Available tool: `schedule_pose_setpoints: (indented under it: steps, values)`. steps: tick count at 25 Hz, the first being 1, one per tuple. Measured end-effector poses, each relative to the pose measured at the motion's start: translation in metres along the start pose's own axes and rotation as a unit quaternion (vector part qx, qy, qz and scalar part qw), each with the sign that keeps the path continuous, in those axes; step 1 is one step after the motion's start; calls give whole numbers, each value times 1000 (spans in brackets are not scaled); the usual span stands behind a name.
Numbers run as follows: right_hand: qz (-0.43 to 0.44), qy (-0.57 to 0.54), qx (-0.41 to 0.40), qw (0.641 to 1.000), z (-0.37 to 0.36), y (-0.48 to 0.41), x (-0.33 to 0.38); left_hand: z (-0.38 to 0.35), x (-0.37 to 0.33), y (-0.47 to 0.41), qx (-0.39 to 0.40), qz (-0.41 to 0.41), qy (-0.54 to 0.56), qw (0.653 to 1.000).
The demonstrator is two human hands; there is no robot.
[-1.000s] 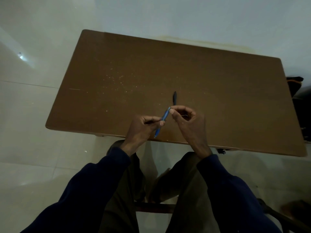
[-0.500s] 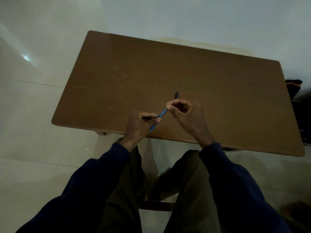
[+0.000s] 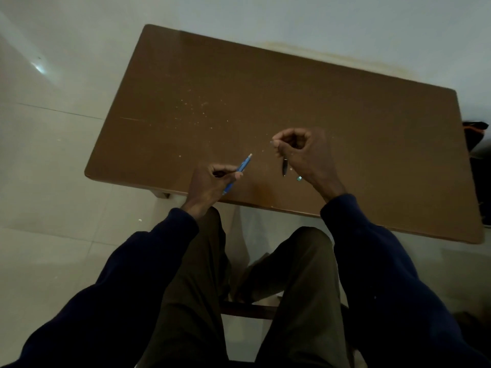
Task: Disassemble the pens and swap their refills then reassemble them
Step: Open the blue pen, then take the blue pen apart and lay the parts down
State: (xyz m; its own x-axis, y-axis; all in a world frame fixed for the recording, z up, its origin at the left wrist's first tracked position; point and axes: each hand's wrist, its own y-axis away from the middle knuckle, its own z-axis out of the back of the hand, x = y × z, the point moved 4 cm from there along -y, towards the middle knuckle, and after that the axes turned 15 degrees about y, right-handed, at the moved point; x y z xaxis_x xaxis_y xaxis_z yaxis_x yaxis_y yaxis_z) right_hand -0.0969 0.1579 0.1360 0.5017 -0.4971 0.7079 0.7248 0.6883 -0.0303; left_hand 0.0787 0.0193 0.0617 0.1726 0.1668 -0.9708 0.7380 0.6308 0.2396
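My left hand [image 3: 210, 181] grips a blue pen [image 3: 242, 167] near the table's front edge, with its pale end pointing up and to the right. My right hand [image 3: 308, 155] hovers to the right of it, apart from the blue pen. Its fingers are pinched on a small pale pen piece [image 3: 272, 141]. A black pen [image 3: 284, 167] lies on the brown table [image 3: 265, 88] just below those fingers, partly hidden by the hand. A small blue-grey part [image 3: 299, 178] rests on the table beside my right wrist.
Pale specks are scattered on the tabletop left of centre. A dark bag [image 3: 478, 134] sits off the table's right edge. My knees and a chair rail [image 3: 247, 310] are below the front edge, over a light tiled floor.
My hands have come apart: the right hand left the blue pen's end and moved right with a small piece. A small part now lies by my right wrist.
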Motion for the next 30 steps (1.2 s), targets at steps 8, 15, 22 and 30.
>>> schedule_pose_setpoints:
  steps: [8, 15, 22, 30]
  values:
    - [-103, -7, 48, 993, -73, 2, -62, 9, 13, -9, -24, 10, 27, 999]
    - [-74, 206, 1, 976, -98, -23, -74, 15, 22, -19, -33, 13, 23, 999]
    - [-82, 239, -11, 967, -96, -23, -82, 17, 27, -25, -39, 8, 18, 999]
    - [-85, 204, -10, 975, -97, -23, -85, 13, 28, -28, -28, 8, 0, 1000]
